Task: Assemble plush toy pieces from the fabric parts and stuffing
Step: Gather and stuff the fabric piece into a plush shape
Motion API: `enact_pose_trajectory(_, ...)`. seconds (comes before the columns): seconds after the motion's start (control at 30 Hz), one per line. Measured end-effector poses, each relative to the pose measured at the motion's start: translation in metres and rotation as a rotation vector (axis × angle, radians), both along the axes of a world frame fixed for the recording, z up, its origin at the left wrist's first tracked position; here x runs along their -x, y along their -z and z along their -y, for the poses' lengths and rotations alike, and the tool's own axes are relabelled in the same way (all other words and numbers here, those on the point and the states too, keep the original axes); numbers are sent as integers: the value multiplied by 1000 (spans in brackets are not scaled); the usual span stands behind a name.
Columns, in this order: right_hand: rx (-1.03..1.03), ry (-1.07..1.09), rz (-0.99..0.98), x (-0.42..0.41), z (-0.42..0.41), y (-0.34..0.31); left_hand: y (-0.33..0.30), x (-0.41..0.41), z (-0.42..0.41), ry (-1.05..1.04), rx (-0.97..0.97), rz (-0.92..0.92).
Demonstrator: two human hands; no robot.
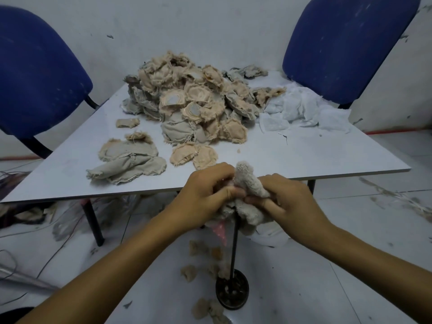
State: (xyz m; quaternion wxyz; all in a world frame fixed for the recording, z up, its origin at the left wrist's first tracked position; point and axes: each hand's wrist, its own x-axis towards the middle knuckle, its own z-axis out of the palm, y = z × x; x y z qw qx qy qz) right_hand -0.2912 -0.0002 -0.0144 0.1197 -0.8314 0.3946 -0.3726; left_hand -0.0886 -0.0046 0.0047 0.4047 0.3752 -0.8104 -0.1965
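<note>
A fluffy beige plush piece [247,183] is held in front of the table's near edge, over the top of a thin black upright rod [234,244] that stands on a round dark base [232,292] on the floor. My left hand [205,195] grips the piece from the left with curled fingers. My right hand [287,202] pinches it from the right, thumb against the fabric. A large heap of beige and grey fabric parts [194,101] lies on the white table [304,155]. White stuffing [304,108] lies at the table's right.
Several loose fabric pieces [128,160] lie on the table's near left. Two blue chairs [35,78] [346,47] stand behind the table against the wall. Small plush scraps [201,272] are scattered on the floor around the rod's base. Cables and clutter lie at the left.
</note>
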Motion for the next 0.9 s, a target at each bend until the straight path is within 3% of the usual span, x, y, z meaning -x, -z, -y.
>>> enact_pose_trajectory(0.07, 120, 40, 79, -2, 0, -4, -5, 1, 2, 7, 31, -129)
enact_pose_trajectory(0.17, 200, 11, -15, -2, 4, -2, -2, -3, 7, 27, -26, -62)
enact_pose_trajectory(0.23, 117, -5, -78, -3, 5, 4, 3, -6, 7, 23, -113, 49)
enact_pose_trajectory(0.37, -20, -22, 36, 0, 11, 3, 2, -10, 12, 51, -161, 83)
enact_pose_trajectory(0.57, 45, -26, 416, -5, 7, -27, -14, -9, 13, 112, -189, -364)
enact_pose_trajectory(0.67, 106, -64, 294, -10, 7, -34, -17, -13, 17, 120, -163, -98)
enact_pose_trajectory(0.73, 28, -86, 166, -14, 6, -21, -8, -16, 16, 89, -202, 92)
enact_pose_trajectory(0.9, -175, -115, 194, -15, 6, -7, -6, -22, 11, 161, -348, -68)
